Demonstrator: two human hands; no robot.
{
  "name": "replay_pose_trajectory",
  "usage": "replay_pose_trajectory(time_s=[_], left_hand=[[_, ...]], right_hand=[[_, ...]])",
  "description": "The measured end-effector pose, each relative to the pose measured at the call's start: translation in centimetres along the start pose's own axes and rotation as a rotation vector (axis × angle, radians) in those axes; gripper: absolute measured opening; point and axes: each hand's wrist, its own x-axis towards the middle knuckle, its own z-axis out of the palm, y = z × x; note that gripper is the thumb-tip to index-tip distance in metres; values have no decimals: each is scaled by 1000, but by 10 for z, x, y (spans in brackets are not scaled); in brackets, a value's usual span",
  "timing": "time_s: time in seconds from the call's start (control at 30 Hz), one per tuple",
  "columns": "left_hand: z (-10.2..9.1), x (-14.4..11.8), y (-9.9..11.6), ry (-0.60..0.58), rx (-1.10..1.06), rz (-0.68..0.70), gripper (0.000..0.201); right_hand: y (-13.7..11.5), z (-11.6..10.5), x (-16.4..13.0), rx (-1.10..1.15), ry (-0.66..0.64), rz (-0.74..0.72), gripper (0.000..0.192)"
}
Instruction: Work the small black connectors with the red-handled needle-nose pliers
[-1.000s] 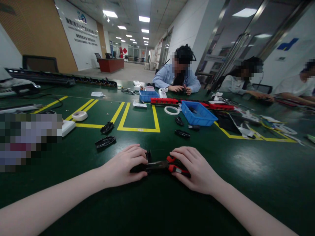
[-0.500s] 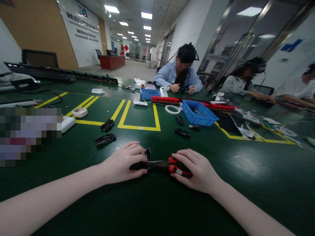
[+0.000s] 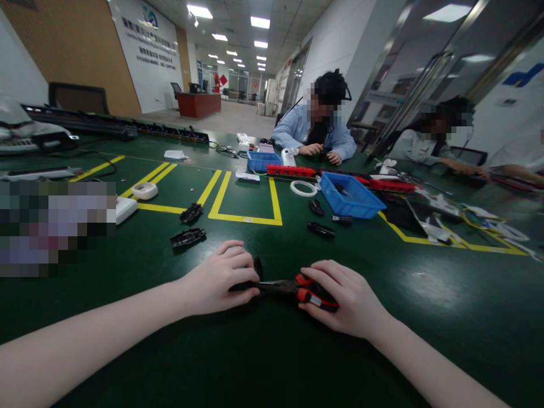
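A wide hall with ceiling lights and glass doors holds a long green counter [image 3: 425, 294] marked with yellow tape lines. At its near edge the left hand [image 3: 219, 280] lies curled over a black part [image 3: 250, 275], grip pressed together on it, the part resting on the counter under the fingers. Just beside it the right hand [image 3: 346, 297] is closed around the red handles of the pliers [image 3: 297, 289], whose dark nose points left and meets the black part between the two hands. Against the frame a second ago, both hands and the pliers sit much as they did; the view has swung a little to the left and tilted, so everything stands slightly further right and the hands lower in the picture.

Past the hands, toward the middle of the counter, lie two more black parts [image 3: 188, 238] near the yellow lines, and two small dark pieces [image 3: 321, 229] near a blue bin [image 3: 351, 195]. A white tape roll [image 3: 303, 188] lies just left of that bin, and a red strip [image 3: 291, 170] beyond it. A second blue bin [image 3: 262, 160] stands nearer the far edge. At the far edge a person in a blue shirt [image 3: 297, 133] has moved both hands closer together, and other people sit along the right side
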Motion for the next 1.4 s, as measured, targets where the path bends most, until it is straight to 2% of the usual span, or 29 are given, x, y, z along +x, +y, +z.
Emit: replay_pose_trajectory(time_s=[0.23,0.47,0.77,1.1,1.4], left_hand=[[1,-1,-2,-10,-26,-8,11],[-1,0,-2,-39,-84,-14,14],[-1,0,1,-62,-118,-51,15],[7,0,7,-26,-117,-102,19],[4,1,6,-20,-129,-148,16]], right_hand=[[4,-2,0,-29,51,-23,46],[15,4,-11,66,134,-1,51],[12,-2,-4,165,54,155,43],[13,-3,-14,232,-76,303,63],[12,-7,-12,110,11,219,48]])
